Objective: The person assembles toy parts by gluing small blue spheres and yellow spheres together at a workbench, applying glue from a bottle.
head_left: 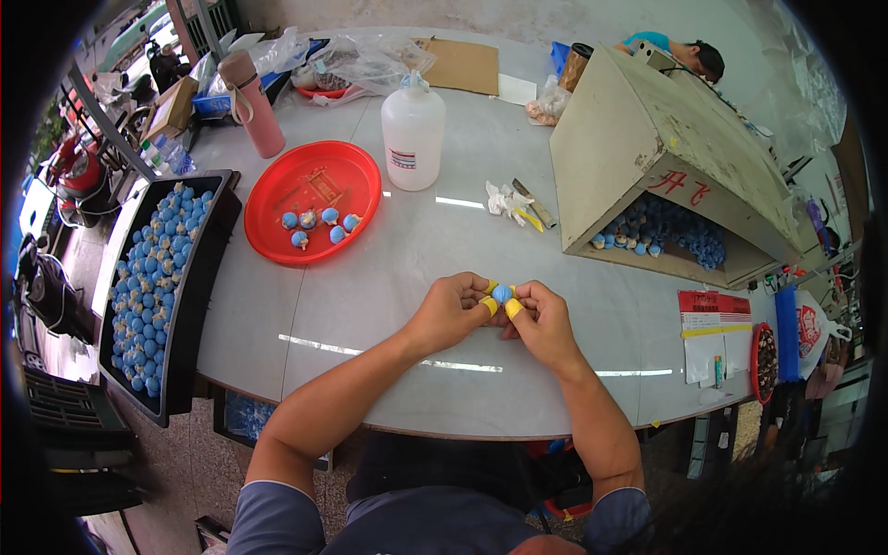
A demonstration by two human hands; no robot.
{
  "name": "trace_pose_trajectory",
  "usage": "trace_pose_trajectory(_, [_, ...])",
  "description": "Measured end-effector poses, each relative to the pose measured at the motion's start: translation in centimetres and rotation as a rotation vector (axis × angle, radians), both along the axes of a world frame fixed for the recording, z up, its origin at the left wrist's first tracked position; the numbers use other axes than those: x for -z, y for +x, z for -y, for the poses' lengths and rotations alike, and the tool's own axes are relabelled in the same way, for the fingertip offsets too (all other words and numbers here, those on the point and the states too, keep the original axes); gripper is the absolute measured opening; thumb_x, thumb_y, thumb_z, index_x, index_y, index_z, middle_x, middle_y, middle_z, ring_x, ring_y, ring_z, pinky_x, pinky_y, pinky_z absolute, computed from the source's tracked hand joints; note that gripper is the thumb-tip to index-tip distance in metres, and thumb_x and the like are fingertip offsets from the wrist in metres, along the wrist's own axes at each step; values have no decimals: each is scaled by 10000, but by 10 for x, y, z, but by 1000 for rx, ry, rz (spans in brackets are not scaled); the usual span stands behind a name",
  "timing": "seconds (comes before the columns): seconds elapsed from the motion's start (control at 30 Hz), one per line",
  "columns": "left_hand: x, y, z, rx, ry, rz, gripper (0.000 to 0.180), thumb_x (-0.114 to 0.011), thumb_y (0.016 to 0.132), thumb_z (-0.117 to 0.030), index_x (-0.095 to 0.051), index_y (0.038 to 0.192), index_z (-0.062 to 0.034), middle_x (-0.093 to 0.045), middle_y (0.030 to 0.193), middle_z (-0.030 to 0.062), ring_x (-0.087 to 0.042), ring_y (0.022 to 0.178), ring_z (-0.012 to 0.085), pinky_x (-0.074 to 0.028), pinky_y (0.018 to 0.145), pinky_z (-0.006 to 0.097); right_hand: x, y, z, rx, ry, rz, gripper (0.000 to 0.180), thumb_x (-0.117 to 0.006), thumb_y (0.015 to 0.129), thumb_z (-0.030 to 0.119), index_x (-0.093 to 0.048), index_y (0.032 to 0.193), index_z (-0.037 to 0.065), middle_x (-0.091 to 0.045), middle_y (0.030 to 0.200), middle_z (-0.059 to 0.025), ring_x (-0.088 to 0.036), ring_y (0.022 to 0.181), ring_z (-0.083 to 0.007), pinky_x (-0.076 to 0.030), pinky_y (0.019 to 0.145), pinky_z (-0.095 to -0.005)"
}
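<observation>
A small blue ball-shaped piece [501, 293] is pinched between both my hands above the grey table [444, 231]. My left hand [453, 310] and my right hand [541, 319] meet at it, with yellow covers on the fingertips that touch it. A red round tray [313, 200] to the upper left holds several similar blue pieces. More of them fill a black tray [157, 296] at the far left and lie inside a tilted beige box [666, 148] at the right.
A white plastic bottle [413, 132] and a pink flask [254, 104] stand behind the red tray. Crumpled tissue and a small tool [518, 202] lie mid-table. Plastic bags and cardboard sit at the back. Papers [712, 333] lie at the right edge. Another person [680, 51] is at the far side.
</observation>
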State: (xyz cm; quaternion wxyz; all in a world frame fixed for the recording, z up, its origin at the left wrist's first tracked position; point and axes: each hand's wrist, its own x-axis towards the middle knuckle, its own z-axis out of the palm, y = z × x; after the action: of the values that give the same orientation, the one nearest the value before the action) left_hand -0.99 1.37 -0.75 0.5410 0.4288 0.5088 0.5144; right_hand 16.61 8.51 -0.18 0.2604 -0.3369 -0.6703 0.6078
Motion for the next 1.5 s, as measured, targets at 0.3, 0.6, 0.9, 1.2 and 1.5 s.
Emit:
trace_pose_trajectory(0.3, [-1,0,-1,-7,35,-24,267,-581,915,-17,-537,1140,120,-662,1028,145,-684,971,172,-550,851,259,0,-1,-2,15,15,7,121,-531,925,-21,-541,1031,-79,-669,826,-112,-650,650,-118,-542,588,-246])
trace_pose_trajectory(0.6, [2,-1,-1,31,40,91,257,-544,953,-33,-523,1160,118,-648,1066,161,-683,998,209,-549,877,277,-3,3,-8,6,-125,4,131,-533,940,13,-565,1049,-53,-661,831,-94,-631,632,-113,-542,598,-243])
trace_pose_trajectory(0.9, [0,-2,0,37,27,-3,266,-561,934,-22,-531,1154,124,-654,1044,159,-675,991,188,-548,858,267,-7,4,-7,-14,-115,4,136,-561,927,15,-589,1034,-63,-665,840,-80,-637,653,-104,-543,605,-234])
trace_pose_trajectory(1.2, [3,-1,2,5,61,-166,215,-614,906,-21,-579,1079,102,-666,955,109,-665,910,119,-537,796,244,-1,5,-8,-43,-68,33,108,-565,938,10,-586,1014,-63,-670,835,-93,-644,656,-107,-550,611,-234])
trace_pose_trajectory(1.5, [2,0,1,-16,73,-217,216,-631,904,-45,-586,1068,88,-671,919,88,-653,862,101,-527,775,239,-4,3,-5,-34,-27,27,106,-550,933,-8,-599,1016,-53,-676,845,-101,-637,645,-101,-549,595,-236])
